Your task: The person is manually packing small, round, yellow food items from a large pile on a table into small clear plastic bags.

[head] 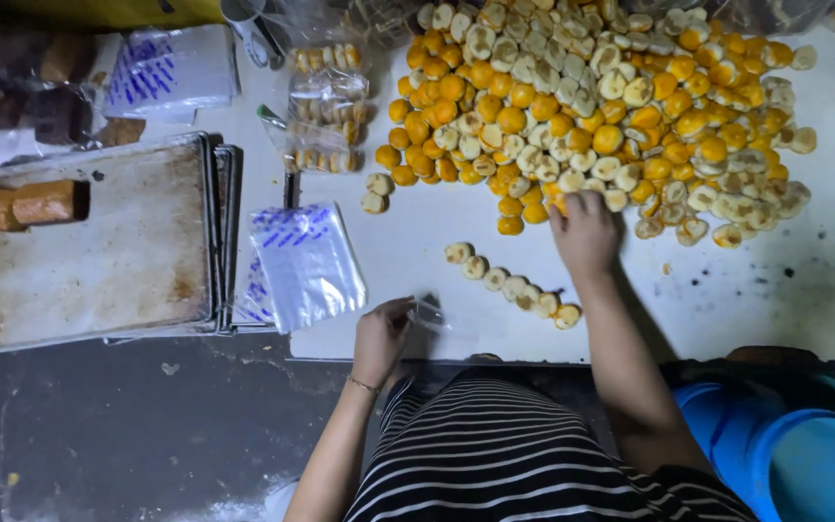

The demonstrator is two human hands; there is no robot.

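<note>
i'm looking down at what reads as a small bakery packing room: a white table (804,280) carries a big heap of little round orange-topped cakes (591,106), far more than any home batch. beside it sit filled clear bags of the cakes (326,106), a loose stack of empty printed plastic bags (306,266), and a pile of worn metal baking trays (99,246) with brown loaf blocks (21,205) on top. the floor (147,425) below is dark, stained concrete.

A: Flat clear bags (306,263) with blue print, lying beside the metal trays (99,251). More of the same stacked (171,72) at top left.

B: Filled clear bags (326,121) of small cakes, left of the pile (591,106).
</note>
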